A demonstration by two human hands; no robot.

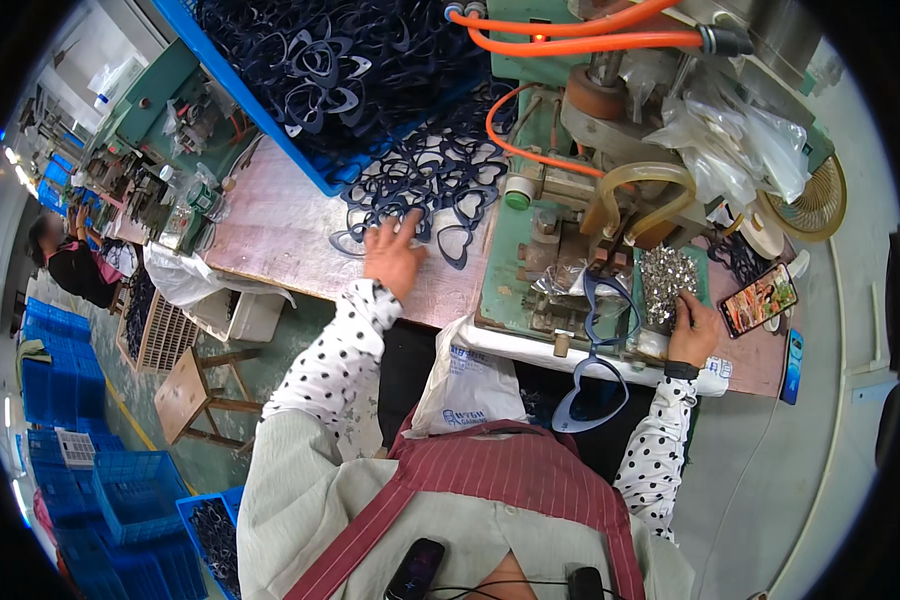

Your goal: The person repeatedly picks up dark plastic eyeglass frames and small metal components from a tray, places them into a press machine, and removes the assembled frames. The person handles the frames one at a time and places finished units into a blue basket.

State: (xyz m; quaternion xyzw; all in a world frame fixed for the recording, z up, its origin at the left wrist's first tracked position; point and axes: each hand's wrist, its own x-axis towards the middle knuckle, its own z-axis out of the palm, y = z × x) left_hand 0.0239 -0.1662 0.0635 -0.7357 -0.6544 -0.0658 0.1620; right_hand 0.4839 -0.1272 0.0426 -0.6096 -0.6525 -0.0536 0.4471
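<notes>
My left hand (pixel 394 257) reaches over the near edge of a loose pile of dark blue heart-shaped eyeglass frames (pixel 457 243), its fingers spread and touching them. My right hand (pixel 692 332) is at the near right edge of a heap of small silvery metal parts (pixel 667 283), its fingers bent together at the tips. Whatever they pinch is too small to make out. Between the hands, another blue heart-shaped frame (pixel 592 402) hangs over the front edge of a green bench machine (pixel 505 285), its upper rim against the machine's fixture (pixel 560 262).
A blue crate (pixel 260 120) full of frames stands at the back left. Orange hoses (pixel 590 40) cross above the machine. A phone (pixel 759 299) lies right of my right hand. A wooden stool (pixel 195 395) and stacked blue crates (pixel 65 370) stand left; a person (pixel 75 265) sits farther off.
</notes>
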